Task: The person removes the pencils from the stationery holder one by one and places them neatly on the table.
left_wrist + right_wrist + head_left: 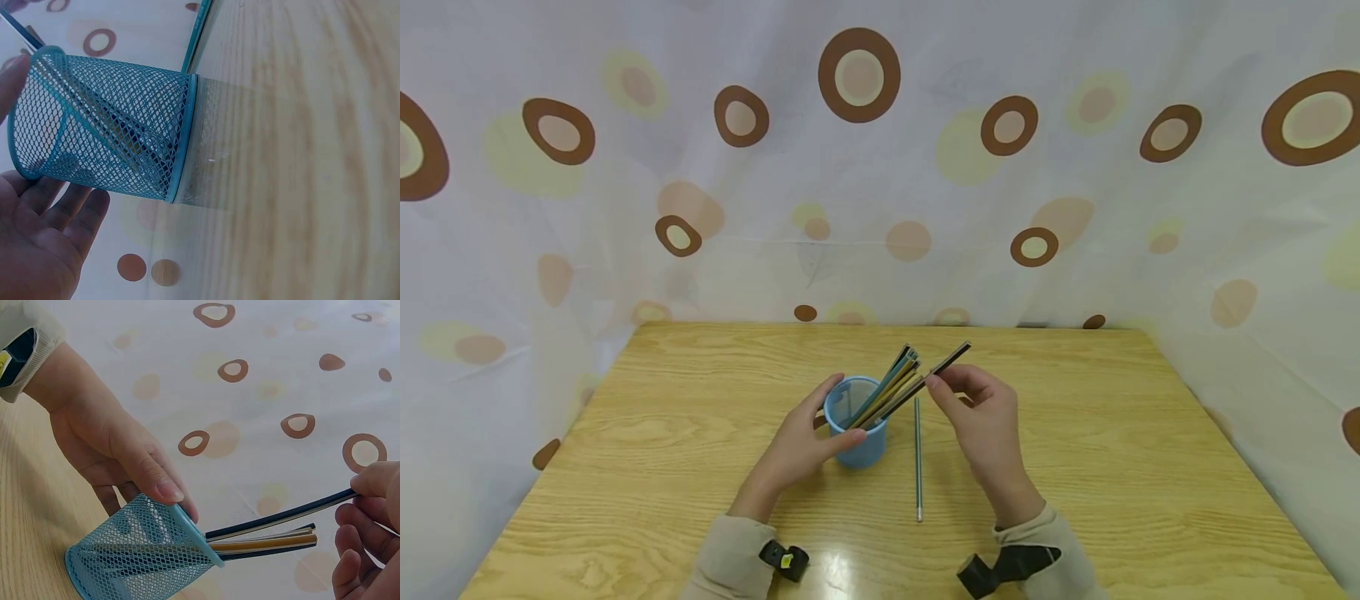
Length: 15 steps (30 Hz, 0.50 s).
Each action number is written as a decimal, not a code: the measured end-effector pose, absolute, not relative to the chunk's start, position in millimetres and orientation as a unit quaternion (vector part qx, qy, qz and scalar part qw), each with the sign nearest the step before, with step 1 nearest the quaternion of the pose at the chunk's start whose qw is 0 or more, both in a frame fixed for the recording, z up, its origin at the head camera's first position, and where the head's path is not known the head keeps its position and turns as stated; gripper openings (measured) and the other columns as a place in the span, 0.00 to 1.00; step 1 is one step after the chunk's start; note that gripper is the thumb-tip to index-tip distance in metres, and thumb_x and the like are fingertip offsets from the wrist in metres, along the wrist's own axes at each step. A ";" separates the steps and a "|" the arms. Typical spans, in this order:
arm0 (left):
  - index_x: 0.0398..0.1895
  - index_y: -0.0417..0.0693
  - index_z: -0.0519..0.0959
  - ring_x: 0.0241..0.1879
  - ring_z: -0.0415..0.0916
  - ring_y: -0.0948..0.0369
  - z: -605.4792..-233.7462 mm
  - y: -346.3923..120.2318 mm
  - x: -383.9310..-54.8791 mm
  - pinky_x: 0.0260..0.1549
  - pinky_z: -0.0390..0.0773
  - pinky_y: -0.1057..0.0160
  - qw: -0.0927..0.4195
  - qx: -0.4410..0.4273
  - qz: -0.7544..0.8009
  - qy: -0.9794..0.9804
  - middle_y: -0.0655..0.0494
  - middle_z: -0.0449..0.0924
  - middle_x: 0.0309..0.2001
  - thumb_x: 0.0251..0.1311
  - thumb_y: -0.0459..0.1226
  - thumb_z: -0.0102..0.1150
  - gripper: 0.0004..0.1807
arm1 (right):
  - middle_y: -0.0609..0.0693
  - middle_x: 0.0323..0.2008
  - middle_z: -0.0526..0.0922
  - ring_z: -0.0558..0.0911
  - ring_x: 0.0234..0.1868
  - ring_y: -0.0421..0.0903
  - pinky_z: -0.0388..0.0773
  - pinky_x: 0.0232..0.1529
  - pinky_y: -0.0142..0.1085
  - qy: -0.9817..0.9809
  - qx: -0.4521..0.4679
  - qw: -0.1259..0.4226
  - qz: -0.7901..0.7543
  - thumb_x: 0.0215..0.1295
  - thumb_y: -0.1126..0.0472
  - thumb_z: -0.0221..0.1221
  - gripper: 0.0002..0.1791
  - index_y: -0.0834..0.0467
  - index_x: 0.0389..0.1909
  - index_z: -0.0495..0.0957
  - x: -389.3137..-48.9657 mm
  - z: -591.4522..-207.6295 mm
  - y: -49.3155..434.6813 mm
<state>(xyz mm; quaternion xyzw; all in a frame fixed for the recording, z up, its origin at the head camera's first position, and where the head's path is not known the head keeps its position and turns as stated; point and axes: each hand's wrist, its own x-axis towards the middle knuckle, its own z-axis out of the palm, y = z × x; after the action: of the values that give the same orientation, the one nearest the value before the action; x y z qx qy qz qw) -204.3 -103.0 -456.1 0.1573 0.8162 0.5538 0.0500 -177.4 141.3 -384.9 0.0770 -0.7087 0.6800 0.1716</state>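
A blue mesh pencil cup (861, 452) stands on the table, with my left hand (796, 450) gripping it, thumb at the near rim and fingers round the far side. Several pencils (294, 542), yellow, blue-green and dark, lean in it toward the right. My right hand (988, 421) pinches a dark striped pencil (281, 514) between thumb and index finger near its upper end. The lower end of that pencil is inside the cup's mouth. Just right of the cup, a green pencil (918, 467) lies on the table, its eraser end toward me.
The wooden table (700, 367) reaches back to a white curtain (925, 200) with brown and yellow spots, which also hangs along both sides. A black wrist camera (784, 560) is strapped over the left sleeve, another (1007, 567) over the right one.
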 end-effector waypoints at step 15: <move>0.77 0.67 0.55 0.69 0.62 0.52 -455.2 -103.2 -203.9 0.64 0.66 0.44 0.052 0.157 0.558 0.814 0.59 0.61 0.72 0.55 0.54 0.71 0.48 | 0.55 0.33 0.85 0.83 0.36 0.46 0.81 0.37 0.34 -0.689 0.091 0.200 0.691 0.63 0.67 0.66 0.07 0.69 0.35 0.83 -173.7 -376.5 146.4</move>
<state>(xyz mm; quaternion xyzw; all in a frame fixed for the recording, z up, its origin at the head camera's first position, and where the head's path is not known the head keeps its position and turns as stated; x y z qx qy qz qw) -203.9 -103.2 -455.2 0.1571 0.8135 0.5575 0.0517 -173.7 146.4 -376.5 0.0907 -0.6892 0.6906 0.1999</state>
